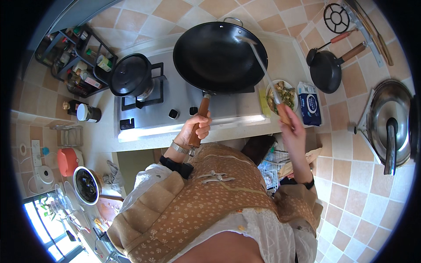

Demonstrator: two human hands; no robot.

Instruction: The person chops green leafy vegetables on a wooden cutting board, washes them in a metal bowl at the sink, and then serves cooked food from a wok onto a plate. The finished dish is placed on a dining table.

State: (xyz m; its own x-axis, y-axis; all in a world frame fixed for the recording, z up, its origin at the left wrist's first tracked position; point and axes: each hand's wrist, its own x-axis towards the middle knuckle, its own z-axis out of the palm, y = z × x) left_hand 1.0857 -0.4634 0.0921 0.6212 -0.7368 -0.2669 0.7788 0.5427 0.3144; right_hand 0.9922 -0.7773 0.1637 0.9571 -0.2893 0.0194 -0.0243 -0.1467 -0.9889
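My left hand (198, 129) is closed around the wooden handle of a large black wok (217, 59) over the right side of the steel gas stove (158, 115). Only a dark sheen shows inside the wok. In my right hand (292, 126) is the wooden handle of a metal spatula (264, 70), its blade over the wok's right inner wall. Under the spatula's shaft, a white plate (297, 102) of cooked food with green pieces (284, 93) stands right of the stove. A lidded black pot (130, 75) sits on the left burner.
A rack of bottles (79, 59) and a white-lidded jar (88, 112) stand at left. Beside the plate lies a blue-and-white packet (309, 103). A small frying pan (325, 71), a ladle (312, 56) and a large metal lid (388, 121) hang on the right tiled wall.
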